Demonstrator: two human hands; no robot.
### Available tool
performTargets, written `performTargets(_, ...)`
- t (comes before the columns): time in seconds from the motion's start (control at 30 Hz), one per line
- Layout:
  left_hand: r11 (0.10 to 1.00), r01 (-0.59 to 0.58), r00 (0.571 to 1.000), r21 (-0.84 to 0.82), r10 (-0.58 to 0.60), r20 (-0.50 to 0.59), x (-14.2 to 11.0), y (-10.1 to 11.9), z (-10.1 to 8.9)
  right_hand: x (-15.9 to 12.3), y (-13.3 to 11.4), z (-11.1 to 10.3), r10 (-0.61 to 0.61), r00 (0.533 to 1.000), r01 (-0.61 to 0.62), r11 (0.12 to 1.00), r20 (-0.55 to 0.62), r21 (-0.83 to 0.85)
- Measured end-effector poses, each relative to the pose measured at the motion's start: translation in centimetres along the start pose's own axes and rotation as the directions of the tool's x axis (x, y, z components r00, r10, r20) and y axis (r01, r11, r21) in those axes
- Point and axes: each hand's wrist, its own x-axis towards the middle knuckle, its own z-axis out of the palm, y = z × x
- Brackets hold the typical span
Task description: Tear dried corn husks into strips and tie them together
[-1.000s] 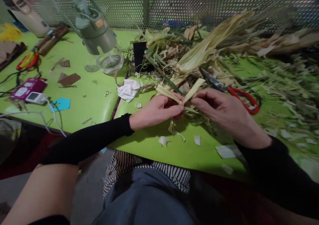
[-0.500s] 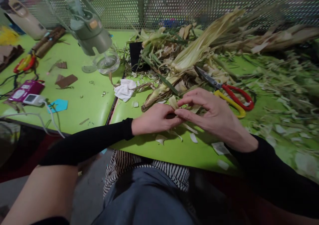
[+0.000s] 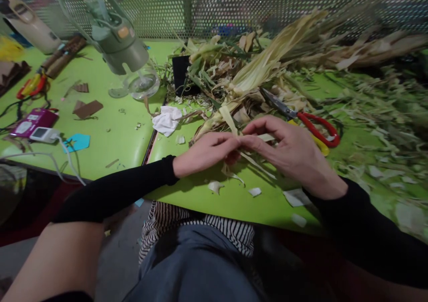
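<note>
Pale strips of corn husk (image 3: pixel 228 118) stick out from between my fingers, one pointing up and away, another trailing down to the right. My left hand (image 3: pixel 210 152) is closed on the strips, its thumb and fingertips pinching them; the other fingers are partly hidden underneath. My right hand (image 3: pixel 287 152) meets it there, thumb and forefinger pinched on the same husk strips. Just beyond my right hand lie scissors (image 3: pixel 312 126) with red and yellow handles, their blades resting on the husk pile. A bundle of corn husks (image 3: pixel 264 65) spreads behind my hands.
Husk scraps (image 3: pixel 384 114) cover the right of the green table (image 3: pixel 187 190). A crumpled tissue (image 3: pixel 167 120), a pale green bottle (image 3: pixel 125 47), a purple box (image 3: pixel 35 121) and a white cable (image 3: pixel 68 155) are to the left. A perforated screen (image 3: pixel 160 12) runs along the back.
The husk strip now reaches further up between my fingers, and a longer piece trails down to the right. My fingertips have come together more closely. A small scrap on the table has shifted.
</note>
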Motion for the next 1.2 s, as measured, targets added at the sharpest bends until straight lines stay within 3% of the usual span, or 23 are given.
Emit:
performTargets(0.1,0.974,0.107,0.994,-0.198,-0.11,-0.005,0.1,0.4,-0.1,0.0,0.3,-0.3,-0.004,1.0,0.003,1.0,0.018,0.024)
performTargets(0.2,0.963,0.157,0.987,-0.221,-0.145,0.068,0.0,1.0,-0.2,-0.2,0.2,-0.2,0.021,0.998,-0.016,0.997,-0.065,0.078)
performTargets(0.37,0.985,0.136,0.985,-0.104,-0.123,0.117,-0.6,1.6,-0.1,-0.4,-0.5,0.3,0.019,0.982,0.008,0.99,-0.186,0.144)
performTargets(0.47,0.974,0.132,0.987,-0.183,-0.111,0.118,-0.7,1.3,0.0,-0.3,-0.6,0.1,0.089,0.979,-0.051,0.978,-0.185,0.204)
performTargets(0.53,0.962,0.096,0.995,-0.257,-0.083,0.059,-0.5,0.9,0.0,-0.1,-0.6,-0.1,0.105,0.973,-0.071,0.984,-0.206,0.163)
performTargets(0.63,0.963,-0.01,0.999,-0.268,0.001,-0.034,-0.1,0.4,-0.3,-0.1,-0.6,-0.5,0.031,0.994,-0.034,0.999,-0.1,-0.03)
performTargets(0.73,0.966,-0.081,0.996,-0.245,0.087,0.014,0.2,0.1,-0.9,-0.3,-0.4,-0.6,-0.072,0.996,0.078,0.991,0.053,-0.112)
performTargets(0.83,0.966,-0.074,0.99,-0.246,0.1,0.096,0.2,0.1,-1.3,-0.4,-0.2,-0.6,-0.104,0.991,0.112,0.99,0.086,-0.09)
performTargets(0.97,0.987,-0.026,0.992,-0.16,0.045,0.116,-0.1,0.4,-1.3,-0.3,-0.2,-0.4,-0.037,0.99,0.044,0.998,0.135,-0.046)
performTargets(1.1,0.997,0.029,0.98,-0.072,-0.015,0.197,-0.2,0.7,-1.2,-0.2,-0.2,-0.1,-0.008,0.961,-0.014,0.997,0.275,0.076)
performTargets(1.2,0.995,0.041,0.989,-0.089,-0.028,0.143,-0.1,0.9,-1.4,-0.3,0.0,0.1,0.045,0.963,-0.095,0.98,0.266,0.175)
